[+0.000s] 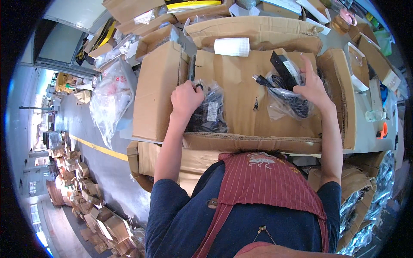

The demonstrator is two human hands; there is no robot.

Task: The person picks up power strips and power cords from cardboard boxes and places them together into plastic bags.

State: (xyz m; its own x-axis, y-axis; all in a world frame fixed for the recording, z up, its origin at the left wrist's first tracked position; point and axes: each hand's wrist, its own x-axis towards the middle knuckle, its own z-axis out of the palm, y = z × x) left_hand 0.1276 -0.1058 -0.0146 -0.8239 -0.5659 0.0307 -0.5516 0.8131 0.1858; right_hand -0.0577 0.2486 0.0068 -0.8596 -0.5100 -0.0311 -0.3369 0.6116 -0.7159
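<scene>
The black power strip [284, 66] lies in the open carton [243, 118], toward its far right corner. From my station I see a pale label along its slim body, and a coiled black cord [301, 111] beside it in clear plastic, the dark plug [260, 80] poking out to the left. The bag probably keeps the coil together.

The right hand [313, 88] rests at the strip's near end, its grip open, forefinger and thumb spread; I judge this steadies the strip. The left hand's [187, 98] grip appears closed on the top of a bagged black bundle [210, 114] in the near left corner, perhaps because that end is easiest to pinch.

Between them lies a small dark piece [256, 104]. A white sheet [232, 47] sits at the far edge; beyond the right wall, the grey worktop [365, 144] carries an orange item [382, 130].
</scene>
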